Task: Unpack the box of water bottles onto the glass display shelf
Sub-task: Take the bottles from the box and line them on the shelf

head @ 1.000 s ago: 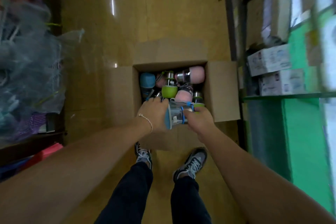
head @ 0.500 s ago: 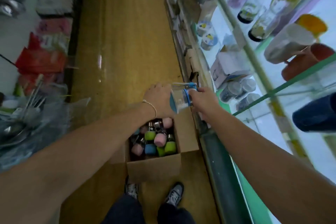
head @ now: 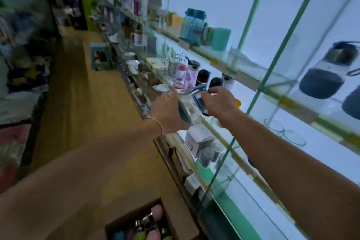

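Left fingers: we see the left hand (head: 167,111) curled round the dark blue end of the water bottle (head: 191,106), gripping it from the aisle side; a thin bracelet (head: 155,122) sits on that wrist.
Right fingers: the right hand (head: 218,103) is closed over the other end of the same bottle, with the fingertips bent down across its top.
Task's thing: the clear bottle with blue bands is held in the air between both sets of fingers, tilted, and a blue strap (head: 187,91) loops out just above the left fingers. We cannot tell whether it touches the shelf.
Shelf: the lit glass display shelf (head: 331,154) runs beneath and beyond the right fingers.
Just past the fingers: black-capped bottles (head: 203,77) and pink bottles (head: 183,76) stand upright on that shelf, close behind the held bottle.
Right of the right fingers: two clear glass bowls (head: 292,136) rest on the shelf, well apart from the hand.
Above the fingers: teal bottles (head: 192,25) stand on a higher shelf, and a bottle in a dark blue sleeve (head: 321,82) stands farther right.
Below the fingers: the open cardboard box (head: 179,218) sits on the wooden floor (head: 78,93), far beneath both hands, and we see pink, green and blue bottles (head: 153,220) lying inside it.
Beyond the left fingers: a blue stool (head: 98,56) stands in the aisle; that end is blurred.
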Motion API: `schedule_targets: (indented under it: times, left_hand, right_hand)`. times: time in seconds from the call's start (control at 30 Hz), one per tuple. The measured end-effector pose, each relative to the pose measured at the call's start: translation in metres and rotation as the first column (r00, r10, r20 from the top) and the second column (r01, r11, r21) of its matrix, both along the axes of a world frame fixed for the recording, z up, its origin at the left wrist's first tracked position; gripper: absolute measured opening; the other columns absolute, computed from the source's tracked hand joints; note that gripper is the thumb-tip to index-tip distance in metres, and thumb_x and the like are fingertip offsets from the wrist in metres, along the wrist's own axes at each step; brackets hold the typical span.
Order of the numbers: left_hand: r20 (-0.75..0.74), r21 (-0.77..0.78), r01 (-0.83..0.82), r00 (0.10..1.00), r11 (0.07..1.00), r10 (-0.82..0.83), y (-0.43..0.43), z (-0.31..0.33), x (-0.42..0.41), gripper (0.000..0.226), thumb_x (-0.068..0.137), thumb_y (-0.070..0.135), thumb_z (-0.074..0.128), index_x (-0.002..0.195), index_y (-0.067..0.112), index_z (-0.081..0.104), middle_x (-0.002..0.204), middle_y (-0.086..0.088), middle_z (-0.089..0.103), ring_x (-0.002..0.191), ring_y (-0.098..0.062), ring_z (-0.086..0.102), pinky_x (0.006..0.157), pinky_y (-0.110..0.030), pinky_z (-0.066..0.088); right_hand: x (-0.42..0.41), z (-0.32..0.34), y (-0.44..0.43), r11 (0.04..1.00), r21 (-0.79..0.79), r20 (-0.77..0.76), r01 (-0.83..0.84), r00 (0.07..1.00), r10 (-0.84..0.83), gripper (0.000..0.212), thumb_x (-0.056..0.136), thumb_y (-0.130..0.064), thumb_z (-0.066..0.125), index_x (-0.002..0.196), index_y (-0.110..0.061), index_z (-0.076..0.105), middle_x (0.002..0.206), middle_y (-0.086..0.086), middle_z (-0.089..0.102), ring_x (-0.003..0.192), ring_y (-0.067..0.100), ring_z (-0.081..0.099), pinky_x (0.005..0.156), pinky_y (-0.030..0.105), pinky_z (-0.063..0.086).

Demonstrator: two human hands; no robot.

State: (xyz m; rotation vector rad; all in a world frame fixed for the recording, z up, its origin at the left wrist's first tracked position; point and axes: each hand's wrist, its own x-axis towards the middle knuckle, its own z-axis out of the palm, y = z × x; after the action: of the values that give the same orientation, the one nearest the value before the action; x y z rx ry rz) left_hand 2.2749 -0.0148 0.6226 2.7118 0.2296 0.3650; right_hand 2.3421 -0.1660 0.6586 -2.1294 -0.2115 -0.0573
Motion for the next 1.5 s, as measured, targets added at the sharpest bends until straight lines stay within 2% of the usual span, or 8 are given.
schedule_targets:
  times: [0.2,0.33,0.5,0.67,0.8,1.0,1.23,1.5]
  left_hand:
    - [0.231,-0.067,0.135,0.966,0.989,-0.116,-0.037,0.067,0.01,0.082,0.054,0.054,0.082,0.118,0.019,0.044,0.109,-0.003,0.051,0.099,-0.024,0.053,0.081,-0.038,0.051]
    - [0.332,-0.089,0.212,0.928,0.973,-0.171,-0.077,0.097,0.019,0.079,0.051,0.052,0.085,0.109,0.017,0.045,0.108,-0.006,0.052,0.099,-0.026,0.052,0.082,-0.036,0.048]
    - [0.411,-0.192,0.354,0.876,0.915,-0.253,-0.149,0.125,0.029,0.069,0.047,0.047,0.083,0.098,0.021,0.044,0.099,0.0,0.05,0.093,-0.021,0.054,0.078,-0.034,0.05]
    - [0.415,-0.26,0.462,0.846,0.848,-0.334,-0.233,0.14,0.037,0.071,0.042,0.054,0.079,0.095,0.021,0.046,0.096,0.003,0.057,0.086,-0.02,0.06,0.076,-0.039,0.056]
    - [0.426,-0.303,0.552,0.807,0.777,-0.408,-0.295,0.145,0.037,0.063,0.051,0.049,0.086,0.093,0.023,0.047,0.083,0.013,0.057,0.075,-0.005,0.059,0.062,-0.023,0.049]
    - [0.48,-0.307,0.629,0.75,0.715,-0.454,-0.364,0.14,0.038,0.052,0.056,0.042,0.086,0.088,0.029,0.047,0.079,0.017,0.054,0.071,0.001,0.055,0.055,-0.012,0.039]
    - [0.472,-0.342,0.662,0.734,0.666,-0.488,-0.421,0.129,0.053,0.073,0.051,0.054,0.083,0.108,0.023,0.051,0.095,0.009,0.066,0.087,-0.01,0.064,0.079,-0.034,0.058]
    - [0.387,-0.304,0.633,0.765,0.712,-0.515,-0.462,0.113,0.07,0.073,0.058,0.059,0.084,0.107,0.023,0.043,0.101,0.008,0.067,0.092,-0.011,0.064,0.083,-0.03,0.056]
  right_hand:
    - [-0.018,0.084,-0.044,0.989,-0.101,0.26,0.11,0.962,-0.081,0.037,0.09,-0.044,0.055,0.122,-0.026,0.058,0.118,0.002,0.06,0.084,0.017,0.06,0.065,0.026,0.045]
    - [-0.028,0.126,-0.083,0.982,-0.011,0.288,0.187,0.941,-0.176,0.034,0.084,-0.051,0.057,0.107,-0.026,0.062,0.109,0.002,0.068,0.096,0.024,0.066,0.086,0.045,0.057]
    - [-0.038,0.16,-0.152,0.957,0.039,0.309,0.288,0.907,-0.286,0.033,0.084,-0.048,0.058,0.11,-0.028,0.064,0.092,-0.005,0.072,0.09,0.02,0.068,0.082,0.044,0.059]
    - [-0.055,0.175,-0.23,0.921,-0.01,0.361,0.39,0.86,-0.36,0.048,0.082,-0.047,0.067,0.123,-0.025,0.059,0.101,-0.009,0.064,0.093,0.012,0.063,0.087,0.036,0.053]
    - [-0.069,0.175,-0.285,0.891,0.002,0.385,0.455,0.822,-0.42,0.07,0.074,-0.044,0.081,0.134,-0.022,0.05,0.103,-0.006,0.061,0.103,0.019,0.062,0.094,0.042,0.053]
    - [-0.075,0.171,-0.354,0.866,-0.011,0.356,0.5,0.812,-0.464,0.09,0.067,-0.036,0.09,0.141,-0.018,0.042,0.102,-0.004,0.062,0.1,0.02,0.062,0.084,0.031,0.049]
    - [-0.07,0.165,-0.398,0.829,-0.089,0.437,0.551,0.77,-0.465,0.088,0.067,-0.032,0.09,0.141,-0.019,0.043,0.116,-0.001,0.06,0.103,0.017,0.058,0.095,0.035,0.051]
    - [-0.055,0.151,-0.425,0.797,-0.236,0.492,0.556,0.776,-0.396,0.09,0.067,-0.035,0.09,0.142,-0.02,0.041,0.133,0.009,0.053,0.117,0.024,0.055,0.09,0.025,0.042]
